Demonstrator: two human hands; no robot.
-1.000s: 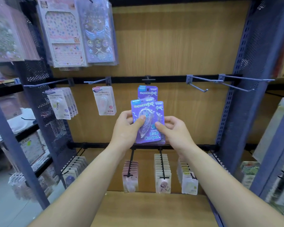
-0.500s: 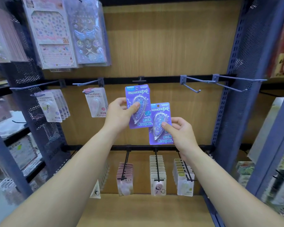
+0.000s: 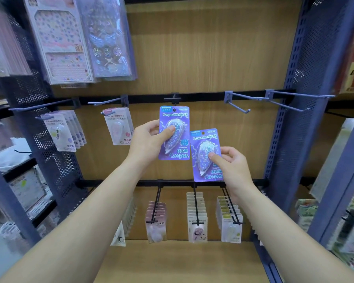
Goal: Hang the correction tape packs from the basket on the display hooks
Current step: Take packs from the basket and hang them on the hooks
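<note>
My left hand (image 3: 149, 139) grips a purple correction tape pack (image 3: 177, 146) upright, its hang hole right below the middle display hook (image 3: 172, 98) on the upper black rail. Whether the hole sits on the hook I cannot tell. Lower and to the right, my right hand (image 3: 231, 162) pinches a second purple correction tape pack (image 3: 202, 148) by its right edge, clear of any hook. The basket is out of view.
White tape packs (image 3: 58, 131) hang on the left hook, one pink-white pack (image 3: 118, 127) on its neighbour. Two bare hooks (image 3: 239, 105) stick out at the upper right. Sticker sheets (image 3: 70, 41) hang above. A lower rail (image 3: 172, 183) carries several full hooks over a wooden shelf (image 3: 178, 262).
My hands split the two packs apart. The left hand raised its pack to the middle hook; the right hand kept the other pack lower and to the right.
</note>
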